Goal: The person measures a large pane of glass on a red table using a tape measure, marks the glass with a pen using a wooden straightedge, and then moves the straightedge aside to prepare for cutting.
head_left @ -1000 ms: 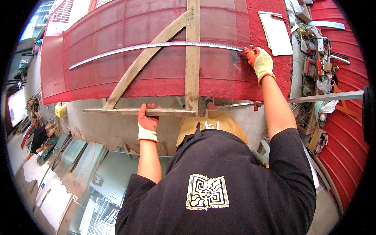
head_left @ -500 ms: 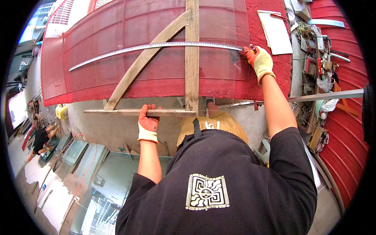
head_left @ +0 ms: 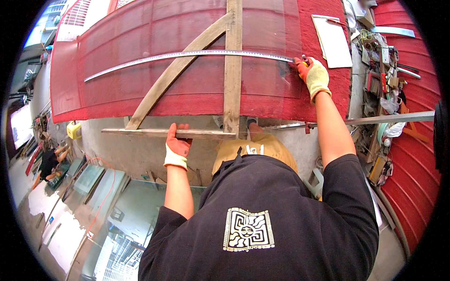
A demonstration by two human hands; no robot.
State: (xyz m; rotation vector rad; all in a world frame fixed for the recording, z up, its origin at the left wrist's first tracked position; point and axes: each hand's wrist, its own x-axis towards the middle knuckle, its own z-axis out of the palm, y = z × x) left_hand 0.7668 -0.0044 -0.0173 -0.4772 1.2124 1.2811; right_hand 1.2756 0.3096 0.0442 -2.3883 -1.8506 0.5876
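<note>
My left hand [head_left: 177, 146], in a red and yellow work glove, is closed on the wooden crosspiece of a T-square [head_left: 233, 89] with a slanting brace. That crosspiece lies along the near edge of the red-covered table [head_left: 323, 100]. Beneath the T-square's long arm is a clear glass sheet [head_left: 187, 96]. Across the glass and over the wood stretches the white blade of a tape measure [head_left: 206, 53]. At its right end my right hand [head_left: 313, 76], gloved alike, grips the tape's case, mostly hidden by the fingers. A dark pen-like thing juts up from that hand.
White paper sheets [head_left: 332, 42] with a red pen on top lie at the table's far right. A metal bar [head_left: 393, 118] runs past the right side. Cluttered shelving [head_left: 382, 84] stands beyond. At lower left are glass panes [head_left: 105, 189] and another person [head_left: 49, 165] bending low.
The view has shifted slightly, so the table and its contents sit a little to the right. Both hands keep their holds, and the tape stays stretched out.
</note>
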